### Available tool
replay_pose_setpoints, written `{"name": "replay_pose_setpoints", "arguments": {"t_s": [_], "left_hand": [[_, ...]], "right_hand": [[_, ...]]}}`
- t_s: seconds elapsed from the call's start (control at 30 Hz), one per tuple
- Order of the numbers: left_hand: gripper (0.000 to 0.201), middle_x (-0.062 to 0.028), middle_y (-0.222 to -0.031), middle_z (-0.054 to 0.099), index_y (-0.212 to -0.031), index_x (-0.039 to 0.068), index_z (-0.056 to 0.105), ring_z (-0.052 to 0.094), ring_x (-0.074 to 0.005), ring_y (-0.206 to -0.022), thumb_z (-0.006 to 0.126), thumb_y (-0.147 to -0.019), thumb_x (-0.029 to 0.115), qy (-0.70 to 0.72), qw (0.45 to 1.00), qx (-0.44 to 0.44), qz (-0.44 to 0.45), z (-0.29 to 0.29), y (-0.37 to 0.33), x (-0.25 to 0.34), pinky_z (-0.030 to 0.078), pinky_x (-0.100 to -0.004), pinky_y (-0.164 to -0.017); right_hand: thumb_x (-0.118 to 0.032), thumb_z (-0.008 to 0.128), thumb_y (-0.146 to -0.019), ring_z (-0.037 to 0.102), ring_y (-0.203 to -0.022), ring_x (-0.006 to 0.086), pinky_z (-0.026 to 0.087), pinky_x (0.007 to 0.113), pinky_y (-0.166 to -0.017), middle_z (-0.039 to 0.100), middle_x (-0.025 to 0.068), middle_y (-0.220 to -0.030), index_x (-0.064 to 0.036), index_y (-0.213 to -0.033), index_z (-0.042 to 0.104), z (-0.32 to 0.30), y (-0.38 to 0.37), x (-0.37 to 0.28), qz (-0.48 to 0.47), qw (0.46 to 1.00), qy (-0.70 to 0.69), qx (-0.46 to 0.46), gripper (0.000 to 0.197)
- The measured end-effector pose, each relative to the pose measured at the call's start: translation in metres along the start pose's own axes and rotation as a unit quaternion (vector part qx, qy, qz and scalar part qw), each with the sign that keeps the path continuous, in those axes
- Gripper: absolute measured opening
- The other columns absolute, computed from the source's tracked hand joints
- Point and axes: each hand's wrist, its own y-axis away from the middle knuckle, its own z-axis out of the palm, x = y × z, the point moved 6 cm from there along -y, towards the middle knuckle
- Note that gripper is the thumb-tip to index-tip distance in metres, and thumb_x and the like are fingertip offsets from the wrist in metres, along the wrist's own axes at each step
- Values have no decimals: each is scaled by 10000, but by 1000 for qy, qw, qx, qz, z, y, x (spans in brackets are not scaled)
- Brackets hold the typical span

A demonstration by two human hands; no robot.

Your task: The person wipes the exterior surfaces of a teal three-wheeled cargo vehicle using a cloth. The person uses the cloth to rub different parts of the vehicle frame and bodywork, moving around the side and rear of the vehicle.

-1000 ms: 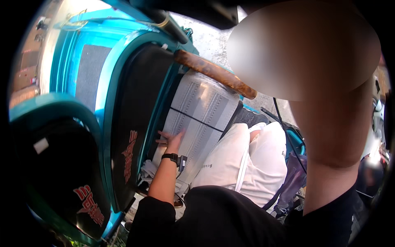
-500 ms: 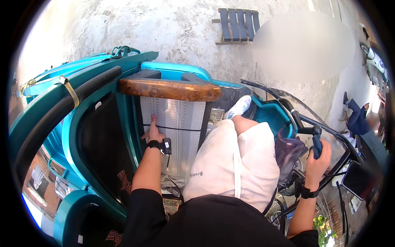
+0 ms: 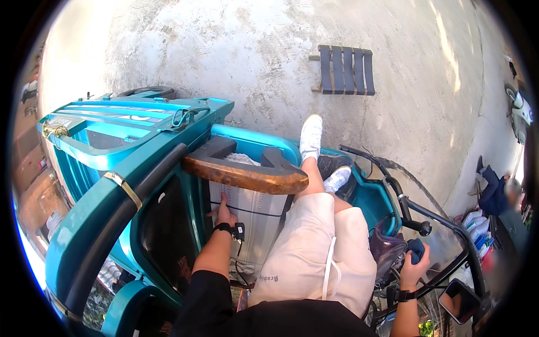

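Observation:
I am sitting on the light grey seat (image 3: 255, 233) of a teal cargo tricycle. My left hand (image 3: 225, 213) rests on this seat beside a thin black cord (image 3: 252, 213), its visible fingers stretched out and nothing held. At the lower right, my right hand (image 3: 414, 268) is closed around a dark blue handlebar grip (image 3: 416, 250). One white shoe (image 3: 311, 137) is out past the vehicle's side, over the concrete. The other shoe (image 3: 338, 178) is on the dark footwell. A wooden armrest (image 3: 247, 175) spans the seat's far side.
A slatted dark stool (image 3: 347, 70) stands on the concrete ground (image 3: 269, 50). Teal cargo rails (image 3: 135, 112) are at left. A dark bag (image 3: 386, 250) hangs near the handlebar, by a mirror (image 3: 459, 300). Farther right are a seated person (image 3: 493, 191) and a parked scooter (image 3: 521, 109).
One foot has swung outward from the footwell past the vehicle's side. My view has shifted, so the vehicle sits lower. Both hands keep their places on the seat and grip.

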Motion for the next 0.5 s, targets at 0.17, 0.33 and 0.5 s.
{"name": "replay_pose_setpoints", "arguments": {"t_s": [0.17, 0.33, 0.5], "left_hand": [[1109, -144, -1647, 307, -1640, 132, 40, 406, -320, -1451, 797, -896, 457, -98, 994, -15, 53, -5, 7, 2, 391, -507, -1173], [805, -146, -1576, 405, -1573, 60, 319, 456, -325, -1390, 671, -964, 452, 113, 982, -119, 95, 79, 173, 110, 382, -504, -1144], [683, -163, -1421, 550, -1447, -10, 462, 590, -324, -1232, 708, -915, 341, 39, 988, 11, 151, 135, 199, 156, 470, -476, -1061]], "right_hand": [[-20, 635, -773, 640, -865, 413, 521, 431, -820, 634, 214, -951, 31, -1122, 614, 1, 4, -1, -1, 1000, 21, -3, 354], [-12, 613, -754, 608, -894, 463, 519, 452, -833, 602, 237, -994, 56, -1124, 595, 8, 5, 9, -24, 999, 33, 14, 376], [-14, 615, -743, 603, -931, 488, 513, 497, -842, 597, 257, -1021, 54, -1114, 593, 8, 1, 7, -29, 999, 31, 1, 378]]}}
